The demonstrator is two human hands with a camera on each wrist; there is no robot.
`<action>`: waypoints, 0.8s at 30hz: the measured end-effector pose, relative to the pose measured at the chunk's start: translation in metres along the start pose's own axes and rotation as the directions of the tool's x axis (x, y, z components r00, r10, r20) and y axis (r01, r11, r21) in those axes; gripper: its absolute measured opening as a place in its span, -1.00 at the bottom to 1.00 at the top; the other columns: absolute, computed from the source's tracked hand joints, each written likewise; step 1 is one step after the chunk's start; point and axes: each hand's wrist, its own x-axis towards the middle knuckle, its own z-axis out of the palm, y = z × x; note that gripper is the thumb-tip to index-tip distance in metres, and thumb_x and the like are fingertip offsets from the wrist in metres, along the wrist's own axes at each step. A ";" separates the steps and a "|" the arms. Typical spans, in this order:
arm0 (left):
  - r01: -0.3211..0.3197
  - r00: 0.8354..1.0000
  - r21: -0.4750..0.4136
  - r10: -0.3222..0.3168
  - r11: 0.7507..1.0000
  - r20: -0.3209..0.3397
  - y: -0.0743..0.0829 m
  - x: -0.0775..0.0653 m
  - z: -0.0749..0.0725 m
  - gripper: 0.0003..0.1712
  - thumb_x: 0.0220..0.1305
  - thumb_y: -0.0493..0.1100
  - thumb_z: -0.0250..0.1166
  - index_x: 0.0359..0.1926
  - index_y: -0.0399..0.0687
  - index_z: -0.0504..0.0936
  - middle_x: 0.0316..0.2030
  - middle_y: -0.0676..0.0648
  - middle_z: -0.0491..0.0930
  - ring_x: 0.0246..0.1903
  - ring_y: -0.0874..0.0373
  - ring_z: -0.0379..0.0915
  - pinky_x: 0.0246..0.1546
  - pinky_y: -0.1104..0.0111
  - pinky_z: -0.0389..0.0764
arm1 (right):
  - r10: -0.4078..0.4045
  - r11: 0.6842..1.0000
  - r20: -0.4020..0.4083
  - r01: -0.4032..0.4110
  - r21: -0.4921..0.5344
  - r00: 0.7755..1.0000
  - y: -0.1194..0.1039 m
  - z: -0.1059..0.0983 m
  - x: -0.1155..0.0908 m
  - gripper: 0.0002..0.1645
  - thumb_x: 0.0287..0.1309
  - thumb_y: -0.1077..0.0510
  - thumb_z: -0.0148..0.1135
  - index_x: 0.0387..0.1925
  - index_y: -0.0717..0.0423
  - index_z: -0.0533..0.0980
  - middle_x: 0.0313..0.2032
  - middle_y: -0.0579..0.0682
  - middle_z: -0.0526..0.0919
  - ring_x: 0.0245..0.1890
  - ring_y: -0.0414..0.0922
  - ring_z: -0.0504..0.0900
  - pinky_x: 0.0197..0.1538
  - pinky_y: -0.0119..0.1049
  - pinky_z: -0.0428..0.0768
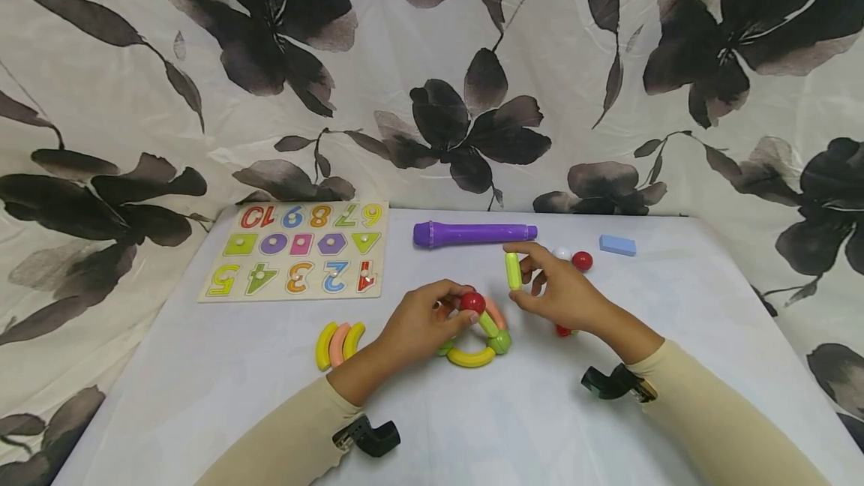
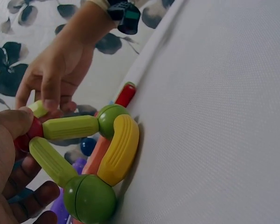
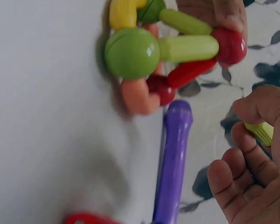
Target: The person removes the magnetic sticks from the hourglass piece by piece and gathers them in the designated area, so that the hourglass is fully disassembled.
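A small magnetic-stick frame stands on the table, with a yellow curved stick (image 1: 471, 358), green balls (image 3: 132, 53) and peach curved sticks at its base. Two yellow-green sticks and a red stick (image 3: 191, 73) slope up to a red ball (image 1: 472, 302) at its top. My left hand (image 1: 418, 321) pinches that ball between thumb and fingers. To its right, my right hand (image 1: 563, 287) holds a loose yellow-green stick (image 1: 513, 271) upright between thumb and index finger, raised and apart from the frame in the head view. Its other fingers are loosely bent.
Left of the frame lie two yellow curved sticks (image 1: 327, 346) and a peach one (image 1: 339, 344). A wooden number board (image 1: 273, 296) is at back left, a purple toy microphone (image 1: 475, 234) at the back. Another red ball (image 1: 582, 261), a white ball (image 1: 561, 253) and a blue block (image 1: 617, 245) lie right.
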 end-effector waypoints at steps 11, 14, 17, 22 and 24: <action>0.009 1.000 0.003 -0.009 1.000 0.002 0.000 0.000 0.000 -0.57 0.27 0.02 0.49 0.11 0.02 0.67 -0.23 0.16 0.63 -0.18 -0.02 0.53 -0.24 0.32 0.56 | 0.120 0.992 -0.026 -0.121 -0.042 0.992 0.029 -0.023 -0.021 -0.16 0.04 0.20 0.58 0.34 0.18 0.41 -0.13 0.02 0.54 -0.19 0.02 0.58 -0.18 -0.19 0.65; 0.011 1.000 0.001 -0.011 1.000 0.003 0.000 0.000 0.000 -0.56 0.27 0.02 0.49 0.11 0.03 0.67 -0.22 0.16 0.63 -0.17 -0.02 0.53 -0.23 0.32 0.56 | 0.150 0.988 -0.019 -0.151 -0.041 0.988 0.035 -0.031 -0.028 -0.18 0.05 0.19 0.57 0.33 0.21 0.41 -0.13 0.04 0.53 -0.19 0.06 0.57 -0.18 -0.20 0.64; 0.011 1.000 -0.002 -0.011 1.000 0.003 -0.001 0.000 0.000 -0.56 0.27 0.03 0.49 0.11 0.03 0.67 -0.23 0.16 0.63 -0.18 -0.02 0.52 -0.24 0.33 0.55 | 0.137 0.989 0.001 -0.137 -0.057 0.991 0.042 -0.037 -0.035 -0.22 0.05 0.20 0.57 0.30 0.18 0.45 -0.15 0.03 0.54 -0.17 0.06 0.55 -0.18 -0.23 0.64; 0.003 1.000 0.002 -0.003 1.000 -0.002 -0.001 0.000 0.000 -0.56 0.27 0.04 0.48 0.12 0.03 0.67 -0.25 0.15 0.62 -0.21 -0.01 0.51 -0.28 0.34 0.53 | 0.105 0.990 0.030 -0.101 -0.096 0.994 0.054 -0.046 -0.047 -0.23 0.02 0.20 0.59 0.28 0.17 0.49 -0.17 -0.01 0.54 -0.14 0.01 0.52 -0.15 -0.26 0.63; 0.004 1.000 0.005 -0.004 1.000 -0.005 -0.001 0.000 0.000 -0.56 0.27 0.03 0.49 0.12 0.04 0.67 -0.25 0.15 0.61 -0.22 -0.02 0.51 -0.28 0.35 0.53 | 0.117 0.987 0.042 -0.112 -0.114 0.992 0.058 -0.049 -0.052 -0.22 0.02 0.16 0.61 0.29 0.15 0.50 -0.15 -0.03 0.54 -0.12 0.00 0.51 -0.12 -0.23 0.62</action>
